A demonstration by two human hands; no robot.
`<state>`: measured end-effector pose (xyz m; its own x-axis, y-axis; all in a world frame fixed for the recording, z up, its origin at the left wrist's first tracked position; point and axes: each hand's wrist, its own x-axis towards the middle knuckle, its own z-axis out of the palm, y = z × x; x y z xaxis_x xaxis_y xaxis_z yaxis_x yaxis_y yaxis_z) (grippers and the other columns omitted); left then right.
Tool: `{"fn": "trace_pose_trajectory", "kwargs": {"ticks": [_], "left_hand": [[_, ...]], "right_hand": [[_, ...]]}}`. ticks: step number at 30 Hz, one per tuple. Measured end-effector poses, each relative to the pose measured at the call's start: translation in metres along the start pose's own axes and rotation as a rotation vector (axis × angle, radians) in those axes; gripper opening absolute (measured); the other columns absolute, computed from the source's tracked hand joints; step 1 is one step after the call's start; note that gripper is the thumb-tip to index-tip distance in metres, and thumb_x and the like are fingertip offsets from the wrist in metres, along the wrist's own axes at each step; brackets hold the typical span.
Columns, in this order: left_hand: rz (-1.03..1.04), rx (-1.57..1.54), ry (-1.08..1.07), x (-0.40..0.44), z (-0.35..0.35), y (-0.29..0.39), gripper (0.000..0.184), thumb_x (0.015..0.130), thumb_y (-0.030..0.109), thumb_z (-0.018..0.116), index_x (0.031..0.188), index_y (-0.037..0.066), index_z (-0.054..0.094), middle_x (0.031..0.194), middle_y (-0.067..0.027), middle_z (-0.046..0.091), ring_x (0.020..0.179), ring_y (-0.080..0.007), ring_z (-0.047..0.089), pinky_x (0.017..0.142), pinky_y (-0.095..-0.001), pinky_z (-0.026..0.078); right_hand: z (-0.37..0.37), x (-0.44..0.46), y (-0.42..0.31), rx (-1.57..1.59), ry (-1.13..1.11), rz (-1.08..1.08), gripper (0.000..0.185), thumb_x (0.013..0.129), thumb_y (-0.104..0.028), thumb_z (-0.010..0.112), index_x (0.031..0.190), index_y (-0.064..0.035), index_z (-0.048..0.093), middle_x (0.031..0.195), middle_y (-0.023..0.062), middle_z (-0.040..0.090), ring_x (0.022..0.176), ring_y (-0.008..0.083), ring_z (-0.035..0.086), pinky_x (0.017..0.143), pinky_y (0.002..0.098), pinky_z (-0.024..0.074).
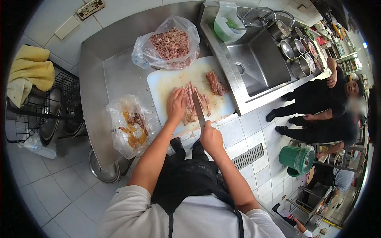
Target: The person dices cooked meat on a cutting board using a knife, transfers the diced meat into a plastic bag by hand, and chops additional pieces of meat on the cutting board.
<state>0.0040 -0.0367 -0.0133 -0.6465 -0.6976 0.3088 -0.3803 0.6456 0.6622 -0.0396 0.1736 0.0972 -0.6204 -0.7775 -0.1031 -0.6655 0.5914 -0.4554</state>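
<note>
My right hand (211, 137) is closed around the handle of a knife (198, 106), whose blade lies over strips of sliced meat (190, 113) on a white cutting board (162, 83). On the left side of the same meat rests my left hand (176, 104), its fingers pressing down. A separate chunk of meat (216, 83) sits on the board's right side. Beyond the board, a clear plastic bag (143, 49) holds chopped meat (170, 43). Left of the board, another clear bag (115, 131) holds yellowish and brown scraps.
A steel sink (258, 65) with a green container (227, 29) and metal pots (300, 68) adjoins the counter at the right. Several people in dark clothes (313, 95) stand beyond, near a green bin (293, 158). A black rack (65, 89) holds yellow cloths (31, 69) at left.
</note>
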Motion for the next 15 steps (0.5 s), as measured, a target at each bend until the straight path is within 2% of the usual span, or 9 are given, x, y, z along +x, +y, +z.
{"fn": "trace_pose_trajectory", "kwargs": {"ticks": [5,8,15], "left_hand": [[0.045,0.140,0.013,-0.017,0.005,0.015,0.042,0.103,0.015,0.054,0.141,-0.003,0.061,0.146,-0.0190,0.060,0.142,-0.0399,0.049,0.123,-0.0513,0.033],[0.054,0.158,0.021,-0.018,0.003,0.021,0.044,0.104,0.016,0.051,0.142,-0.005,0.059,0.147,-0.0200,0.060,0.142,-0.0409,0.049,0.123,-0.0526,0.032],[-0.039,0.161,0.041,-0.020,0.004,0.034,0.045,0.103,0.016,0.053,0.143,-0.004,0.058,0.147,-0.0204,0.058,0.142,-0.0416,0.048,0.123,-0.0556,0.031]], "right_hand": [[0.026,0.025,-0.002,-0.030,0.056,-0.007,0.012,0.096,-0.006,0.057,0.096,0.0031,0.050,0.065,0.0282,0.066,0.060,0.0463,0.069,0.054,0.0557,0.0550],[0.027,0.033,-0.007,-0.006,0.061,-0.026,0.012,0.093,-0.005,0.057,0.098,0.0035,0.050,0.065,0.0282,0.066,0.060,0.0460,0.070,0.053,0.0552,0.0553],[0.043,0.036,-0.005,-0.054,-0.001,-0.009,0.015,0.097,-0.008,0.056,0.100,0.0053,0.050,0.067,0.0280,0.067,0.063,0.0468,0.070,0.057,0.0554,0.0563]]}}
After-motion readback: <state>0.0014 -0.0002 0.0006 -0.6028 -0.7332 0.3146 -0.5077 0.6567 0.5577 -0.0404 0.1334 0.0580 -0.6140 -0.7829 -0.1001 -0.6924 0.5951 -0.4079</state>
